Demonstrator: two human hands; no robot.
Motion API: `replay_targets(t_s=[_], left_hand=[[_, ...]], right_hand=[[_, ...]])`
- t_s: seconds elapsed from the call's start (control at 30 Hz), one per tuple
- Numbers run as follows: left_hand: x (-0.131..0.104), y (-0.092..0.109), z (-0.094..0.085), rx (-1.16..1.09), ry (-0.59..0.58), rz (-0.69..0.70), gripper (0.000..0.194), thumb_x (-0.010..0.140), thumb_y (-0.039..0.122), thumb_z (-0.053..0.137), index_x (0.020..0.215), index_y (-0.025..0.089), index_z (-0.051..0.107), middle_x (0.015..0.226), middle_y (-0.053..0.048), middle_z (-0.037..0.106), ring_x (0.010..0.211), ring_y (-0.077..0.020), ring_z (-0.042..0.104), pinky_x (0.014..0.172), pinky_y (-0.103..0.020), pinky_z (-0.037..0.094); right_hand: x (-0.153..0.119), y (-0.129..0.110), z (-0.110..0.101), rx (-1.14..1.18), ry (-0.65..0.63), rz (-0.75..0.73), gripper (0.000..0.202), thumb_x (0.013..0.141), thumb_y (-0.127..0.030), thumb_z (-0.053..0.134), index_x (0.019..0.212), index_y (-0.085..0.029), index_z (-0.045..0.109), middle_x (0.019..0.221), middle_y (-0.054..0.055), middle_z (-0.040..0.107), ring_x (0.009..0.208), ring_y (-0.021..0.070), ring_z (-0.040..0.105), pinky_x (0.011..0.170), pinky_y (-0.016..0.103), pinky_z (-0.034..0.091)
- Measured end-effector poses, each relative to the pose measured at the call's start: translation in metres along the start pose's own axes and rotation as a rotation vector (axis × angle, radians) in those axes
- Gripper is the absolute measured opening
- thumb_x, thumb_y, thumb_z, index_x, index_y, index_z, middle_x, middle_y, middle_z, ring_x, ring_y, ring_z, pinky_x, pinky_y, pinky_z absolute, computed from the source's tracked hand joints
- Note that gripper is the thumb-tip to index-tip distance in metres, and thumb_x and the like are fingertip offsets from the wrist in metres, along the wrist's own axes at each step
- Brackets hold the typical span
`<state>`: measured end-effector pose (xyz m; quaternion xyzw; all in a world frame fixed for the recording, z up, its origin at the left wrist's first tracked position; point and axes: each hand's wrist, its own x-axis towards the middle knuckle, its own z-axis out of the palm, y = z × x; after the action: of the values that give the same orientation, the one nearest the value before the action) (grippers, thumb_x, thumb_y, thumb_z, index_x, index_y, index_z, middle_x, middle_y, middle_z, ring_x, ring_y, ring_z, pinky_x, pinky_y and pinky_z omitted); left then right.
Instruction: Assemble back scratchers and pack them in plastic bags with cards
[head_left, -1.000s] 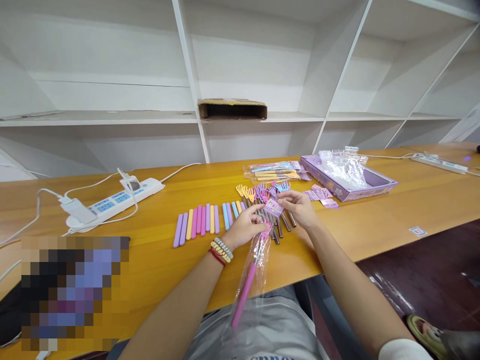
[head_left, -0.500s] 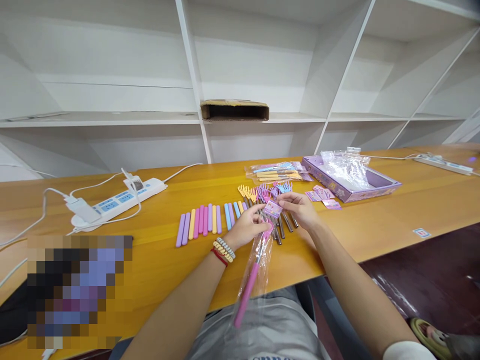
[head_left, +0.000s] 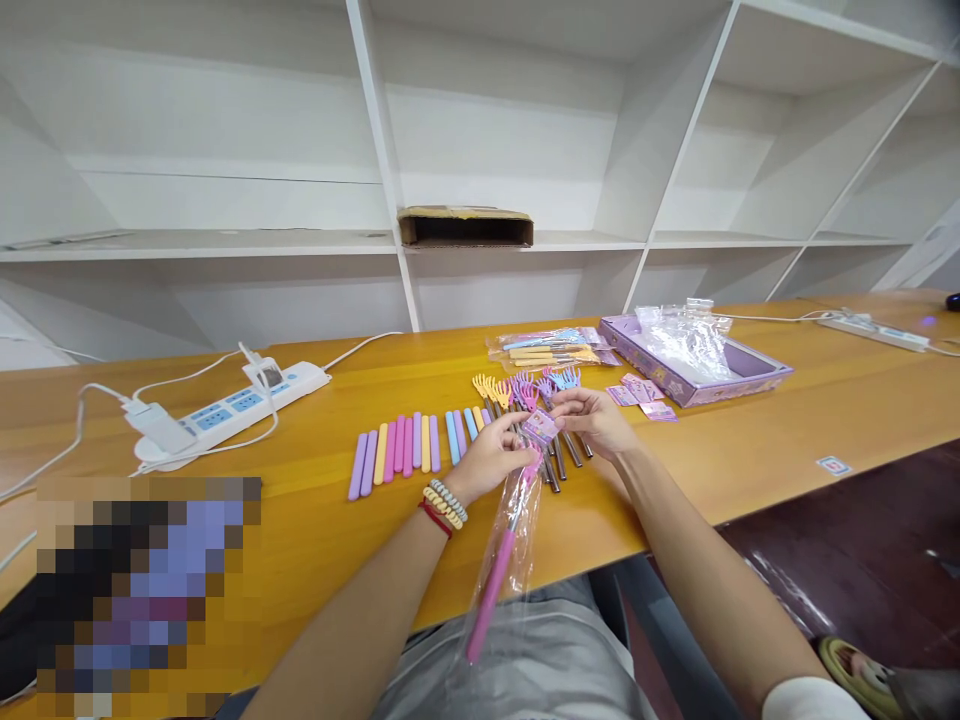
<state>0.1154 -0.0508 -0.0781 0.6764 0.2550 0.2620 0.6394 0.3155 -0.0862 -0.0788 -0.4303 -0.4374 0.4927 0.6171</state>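
My left hand [head_left: 486, 462] is closed on the top of a clear plastic bag [head_left: 528, 540]. Inside that bag lies a back scratcher [head_left: 492, 598] with a pink handle, a metal shaft and a pink claw head; its handle end reaches over my lap. Between my hands is a small printed purple card [head_left: 540, 427], right by the bag's mouth. My right hand [head_left: 598, 422] pinches the card's right edge. Behind my hands several scratcher heads on metal shafts [head_left: 568, 450] lie in a cluster, partly hidden. Left of them, loose coloured handles [head_left: 388, 452] lie in a row.
Bagged scratchers [head_left: 551, 352] lie at the back, beside a purple box [head_left: 739, 392] holding clear bags. More cards [head_left: 637, 390] lie near the box. A power strip [head_left: 240, 405] with cables is at left. White shelves hold a cardboard box [head_left: 465, 228].
My right hand has moved slightly down and left, and the card has come lower toward the bag's mouth. My left hand keeps its grip on the bag.
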Motion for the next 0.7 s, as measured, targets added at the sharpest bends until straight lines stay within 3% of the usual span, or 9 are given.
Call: replay_targets(t_s=[0.1,0.23,0.4,0.5,0.6,0.7], left_hand=[[0.0,-0.001,0.001,-0.018,0.003,0.002,0.066,0.069,0.019,0.068,0.129,0.013,0.042,0.063,0.005,0.052,0.057,-0.01,0.053,0.058,-0.024,0.042],[0.0,-0.001,0.0,-0.037,0.007,-0.008,0.066,0.07,0.021,0.068,0.13,0.014,0.041,0.061,0.005,0.052,0.055,-0.0107,0.054,0.057,-0.024,0.042],[0.0,-0.001,-0.001,-0.035,0.044,0.005,0.064,0.07,0.02,0.067,0.128,0.013,0.042,0.064,0.004,0.055,0.057,-0.0105,0.055,0.057,-0.023,0.042],[-0.001,0.002,0.0,-0.031,0.012,0.018,0.059,0.071,0.02,0.066,0.126,0.014,0.044,0.065,0.003,0.055,0.057,-0.0106,0.054,0.057,-0.024,0.042],[-0.002,0.005,0.0,0.004,0.007,0.025,0.058,0.071,0.021,0.067,0.125,0.015,0.046,0.062,0.005,0.051,0.058,-0.0101,0.052,0.058,-0.024,0.041],[-0.003,0.005,0.0,0.028,0.022,0.024,0.062,0.07,0.021,0.068,0.128,0.014,0.045,0.061,0.006,0.048,0.058,-0.0096,0.05,0.058,-0.023,0.039]], right_hand=[[0.001,0.005,-0.001,-0.128,0.012,-0.088,0.029,0.05,-0.017,0.079,0.078,-0.017,0.068,0.072,0.002,0.07,0.062,0.0128,0.062,0.061,0.026,0.05],[0.0,0.012,0.004,-0.494,0.048,-0.327,0.01,0.069,-0.021,0.067,0.077,-0.02,0.071,0.078,0.004,0.07,0.071,0.0162,0.063,0.07,0.032,0.05],[-0.007,0.009,0.012,-0.767,-0.065,-0.576,0.019,0.075,-0.018,0.061,0.09,-0.023,0.072,0.098,0.006,0.068,0.091,0.0199,0.062,0.085,0.036,0.047],[-0.009,0.009,0.015,-0.769,-0.082,-0.58,0.014,0.077,-0.022,0.062,0.087,-0.022,0.072,0.1,0.007,0.066,0.091,0.0195,0.061,0.084,0.035,0.046],[-0.006,0.016,0.017,-0.666,0.002,-0.509,0.008,0.075,-0.027,0.066,0.079,-0.02,0.066,0.086,0.005,0.065,0.08,0.0172,0.06,0.074,0.032,0.047],[-0.003,0.022,0.02,-0.437,0.017,-0.361,0.028,0.069,-0.028,0.072,0.091,-0.02,0.056,0.077,0.0,0.061,0.067,0.0126,0.056,0.062,0.025,0.045]])
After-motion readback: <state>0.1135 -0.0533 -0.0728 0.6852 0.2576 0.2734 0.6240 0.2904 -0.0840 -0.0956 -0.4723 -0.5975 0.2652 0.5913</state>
